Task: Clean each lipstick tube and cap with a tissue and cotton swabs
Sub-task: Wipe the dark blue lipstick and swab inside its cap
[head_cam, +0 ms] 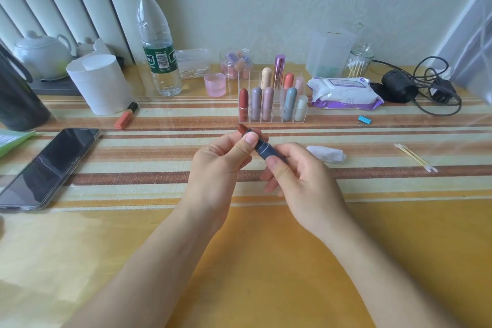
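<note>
Left hand (pixel 221 165) pinches upper barrel of dark blue lipstick tube (pixel 262 148), thumb on top. Right hand (pixel 300 176) grips its base. Tube held off the table, red-brown tip exposed. Crumpled tissue (pixel 326 153) just right of right fingers; cotton swabs (pixel 415 157) farther right; clear organizer (pixel 274 117) beyond fingertips.

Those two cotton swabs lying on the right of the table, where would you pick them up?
Pinch the cotton swabs at mid-stick, from above, across the thin shafts. They lie flat and side by side on the table, and holding the middle keeps the cotton tips clean.
</note>
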